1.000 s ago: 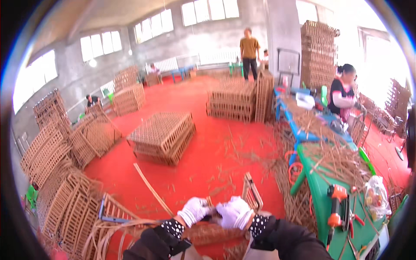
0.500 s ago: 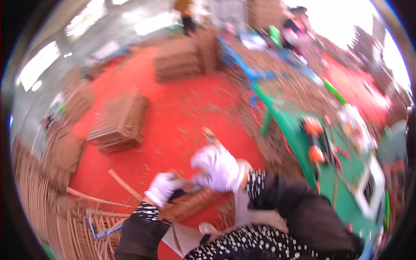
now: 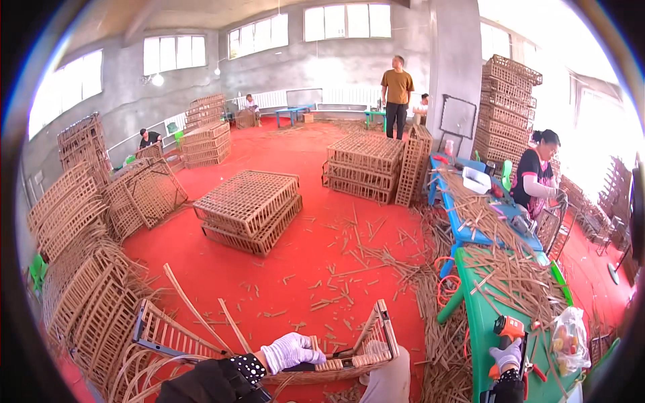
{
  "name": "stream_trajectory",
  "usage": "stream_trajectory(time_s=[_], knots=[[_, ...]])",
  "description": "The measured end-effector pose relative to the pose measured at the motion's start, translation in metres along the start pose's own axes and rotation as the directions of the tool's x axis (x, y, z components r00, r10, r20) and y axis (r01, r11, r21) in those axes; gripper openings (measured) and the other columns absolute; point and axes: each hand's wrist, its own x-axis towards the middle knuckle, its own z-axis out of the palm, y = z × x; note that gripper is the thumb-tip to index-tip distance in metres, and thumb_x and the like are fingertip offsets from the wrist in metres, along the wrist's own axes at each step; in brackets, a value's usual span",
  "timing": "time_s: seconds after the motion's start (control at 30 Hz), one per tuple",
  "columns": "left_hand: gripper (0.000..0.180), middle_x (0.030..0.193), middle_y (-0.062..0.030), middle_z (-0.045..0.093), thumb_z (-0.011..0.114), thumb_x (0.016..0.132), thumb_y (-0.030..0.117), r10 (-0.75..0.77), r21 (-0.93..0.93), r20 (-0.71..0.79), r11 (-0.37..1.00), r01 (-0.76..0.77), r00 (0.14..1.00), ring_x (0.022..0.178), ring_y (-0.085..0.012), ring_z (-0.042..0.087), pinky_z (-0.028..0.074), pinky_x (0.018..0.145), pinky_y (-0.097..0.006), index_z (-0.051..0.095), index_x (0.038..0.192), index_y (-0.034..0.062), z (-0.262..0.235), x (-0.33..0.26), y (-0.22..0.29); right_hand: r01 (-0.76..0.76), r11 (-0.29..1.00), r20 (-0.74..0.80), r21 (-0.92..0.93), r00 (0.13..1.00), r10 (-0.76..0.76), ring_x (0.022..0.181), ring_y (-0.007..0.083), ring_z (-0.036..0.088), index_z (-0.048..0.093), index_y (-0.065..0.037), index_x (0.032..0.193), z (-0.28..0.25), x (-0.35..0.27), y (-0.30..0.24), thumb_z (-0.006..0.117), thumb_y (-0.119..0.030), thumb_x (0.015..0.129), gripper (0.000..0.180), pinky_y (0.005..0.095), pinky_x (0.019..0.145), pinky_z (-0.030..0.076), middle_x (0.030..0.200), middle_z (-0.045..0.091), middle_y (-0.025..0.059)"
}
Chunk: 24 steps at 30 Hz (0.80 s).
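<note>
The frame (image 3: 371, 360) sits low in front of the person, by the knee (image 3: 396, 381), and what could go wrong starts there: only the left hand (image 3: 290, 352) steadies it, its gloved fingers bent over the near edge, so a pull from the far side might tip or twist it. The right hand (image 3: 507, 354) is well apart, over the green table (image 3: 478, 339), its fingers wrapped about the grip of the orange tool (image 3: 508, 328); whether a finger lies on a trigger cannot be told. Red-handled pliers (image 3: 535, 371) and loose strips (image 3: 521, 277) lie close beside the tool, so lifting it carelessly could snag them or drag the plastic bag (image 3: 570, 341) along. The long strips (image 3: 191, 305) standing up to the left of the left hand might also catch a sleeve if that arm swings. As for looks, the frame is brown and slatted, made of narrow strips like the stacked crates (image 3: 248, 201) on the red floor, with dark pieces at some joints. One slatted part rises at a slant on its right; its near edge runs across under the left hand, which hides some of it.
</note>
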Motion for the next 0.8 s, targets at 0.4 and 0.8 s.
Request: stream_trajectory(time_s=[0.4, 0.8], knots=[[0.029, 0.068, -0.0043, 0.064, 0.069, 0.074, 0.034, -0.01, 0.149, -0.028, 0.989, 0.014, 1.0, 0.065, -0.0097, 0.058, 0.045, 0.062, -0.026, 0.069, 0.08, 0.0056, -0.001, 0.013, 0.005, 0.194, 0.544, 0.0, 0.816, 0.942, -0.336, 0.057, 0.013, 0.053, 0.046, -0.003, 0.108, -0.055, 0.016, -0.024, 0.068, -0.004, 0.06, 0.053, 0.0319, 0.06, 0.048, 0.072, 0.055, 0.0078], [0.043, 0.067, -0.0168, 0.06, 0.062, 0.073, 0.044, 0.123, 0.296, -0.02, 0.948, -0.112, 0.992, 0.064, -0.0276, 0.059, 0.044, 0.058, -0.037, 0.061, 0.073, 0.0008, 0.012, -0.006, 0.008, 0.254, 0.45, 0.174, 0.856, 0.677, -0.715, 0.063, 0.0188, 0.057, 0.056, 0.001, 0.088, -0.15, -0.167, -0.102, 0.063, 0.001, 0.063, 0.026, 0.0302, 0.059, 0.047, 0.074, 0.058, 0.0085]])
